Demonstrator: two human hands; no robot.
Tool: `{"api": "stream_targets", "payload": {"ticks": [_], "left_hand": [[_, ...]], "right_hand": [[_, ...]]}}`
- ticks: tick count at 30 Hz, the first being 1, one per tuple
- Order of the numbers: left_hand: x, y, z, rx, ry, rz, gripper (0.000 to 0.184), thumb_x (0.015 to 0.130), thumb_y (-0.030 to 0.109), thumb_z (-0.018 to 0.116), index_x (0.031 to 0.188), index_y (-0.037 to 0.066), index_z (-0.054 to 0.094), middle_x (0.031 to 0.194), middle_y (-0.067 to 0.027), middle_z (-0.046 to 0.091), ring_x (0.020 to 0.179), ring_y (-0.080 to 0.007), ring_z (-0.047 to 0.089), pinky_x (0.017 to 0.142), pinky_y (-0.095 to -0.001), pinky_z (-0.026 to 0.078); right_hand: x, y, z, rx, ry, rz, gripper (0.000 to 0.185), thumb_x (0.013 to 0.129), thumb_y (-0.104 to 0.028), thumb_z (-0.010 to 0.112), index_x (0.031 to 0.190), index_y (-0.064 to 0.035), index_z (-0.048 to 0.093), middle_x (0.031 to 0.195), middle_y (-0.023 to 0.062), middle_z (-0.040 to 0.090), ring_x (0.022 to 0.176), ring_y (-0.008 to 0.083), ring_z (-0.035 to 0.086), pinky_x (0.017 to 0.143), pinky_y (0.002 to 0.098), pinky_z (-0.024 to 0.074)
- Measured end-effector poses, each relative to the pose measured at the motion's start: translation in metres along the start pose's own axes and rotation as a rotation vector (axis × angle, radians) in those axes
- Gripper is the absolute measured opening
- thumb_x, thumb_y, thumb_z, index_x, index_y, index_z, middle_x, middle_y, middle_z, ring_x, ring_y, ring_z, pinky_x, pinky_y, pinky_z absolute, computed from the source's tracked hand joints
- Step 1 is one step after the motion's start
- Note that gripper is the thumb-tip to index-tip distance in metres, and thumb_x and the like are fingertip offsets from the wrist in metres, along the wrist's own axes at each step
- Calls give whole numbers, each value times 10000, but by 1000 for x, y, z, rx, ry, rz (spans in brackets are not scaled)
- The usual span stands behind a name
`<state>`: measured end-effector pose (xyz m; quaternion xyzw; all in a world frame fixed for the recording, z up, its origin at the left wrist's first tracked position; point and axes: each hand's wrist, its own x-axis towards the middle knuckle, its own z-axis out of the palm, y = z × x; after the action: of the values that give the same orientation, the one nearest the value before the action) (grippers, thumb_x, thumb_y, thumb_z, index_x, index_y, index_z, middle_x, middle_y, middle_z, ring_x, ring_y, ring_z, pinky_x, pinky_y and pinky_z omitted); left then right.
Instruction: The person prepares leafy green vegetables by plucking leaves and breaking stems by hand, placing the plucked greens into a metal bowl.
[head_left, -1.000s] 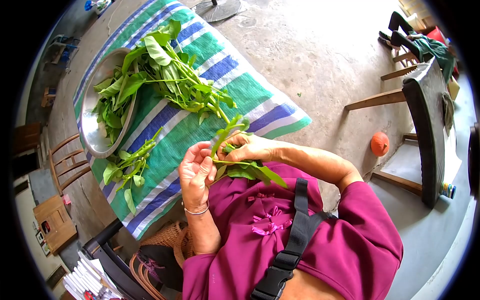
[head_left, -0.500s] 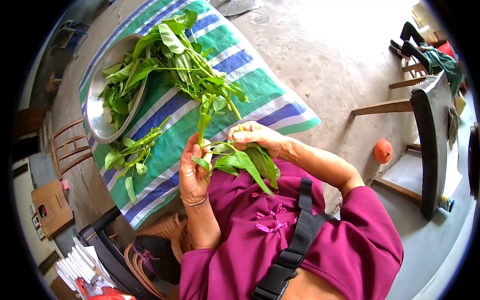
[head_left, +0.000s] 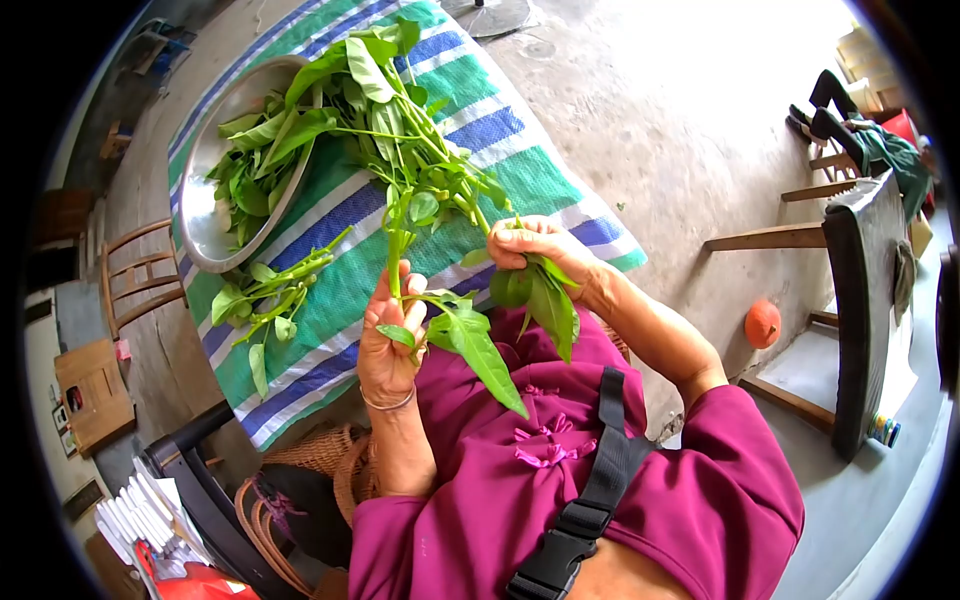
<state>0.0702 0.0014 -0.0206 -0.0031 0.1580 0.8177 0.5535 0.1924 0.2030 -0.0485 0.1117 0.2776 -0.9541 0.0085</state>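
Note:
My left hand (head_left: 392, 335) pinches a green leafy stem (head_left: 395, 262) that stands upright from the fingers, with a large leaf hanging to the right. My right hand (head_left: 540, 255) is closed on several loose leaves (head_left: 547, 305), which hang below the fingers. Beyond both hands a pile of leafy stems (head_left: 405, 130) lies on the striped cloth (head_left: 520, 165). A metal bowl (head_left: 200, 215) at the left holds picked leaves (head_left: 250, 180). Nearer to me, a small heap of stems (head_left: 285, 295) rests on the cloth.
At the right are a chair (head_left: 850, 320) and an orange round object (head_left: 762, 324) on the floor. A person (head_left: 880, 150) is partly visible behind. A woven bag (head_left: 325, 455) and a black chair (head_left: 215, 480) are at the lower left, with a wooden chair (head_left: 140, 275) beyond.
My hands were close together and have moved apart. My right hand has gone up and right with leaves in it, while my left hand keeps the stem. The view has shifted slightly.

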Motion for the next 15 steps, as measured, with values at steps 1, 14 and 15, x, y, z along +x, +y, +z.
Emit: {"api": "stream_targets", "payload": {"ticks": [1, 14, 15], "left_hand": [[0, 1, -1, 1, 0, 4, 386, 896, 89, 545, 1239, -23, 406, 1001, -116, 436, 501, -60, 356, 359, -159, 316], [-12, 7, 2, 325, 91, 56, 245, 899, 97, 530, 1115, -19, 540, 891, -70, 531, 480, -13, 366, 370, -137, 309], [-13, 7, 6, 373, 135, 57, 245, 889, 75, 536, 1111, -26, 545, 884, -74, 537, 486, -17, 368, 387, -136, 309]], "right_hand": [[1, -1, 3, -17, -1, -3, 159, 878, -202, 592, 804, -62, 577, 663, -27, 476, 560, 32, 399, 505, 185, 325], [13, -2, 25, -79, 31, 30, 194, 844, -213, 637, 853, -28, 576, 611, -38, 436, 544, 23, 370, 492, 177, 302], [15, -2, 27, -82, 31, 29, 194, 844, -213, 637, 853, -28, 576, 611, -38, 436, 544, 23, 370, 492, 177, 302]]}}
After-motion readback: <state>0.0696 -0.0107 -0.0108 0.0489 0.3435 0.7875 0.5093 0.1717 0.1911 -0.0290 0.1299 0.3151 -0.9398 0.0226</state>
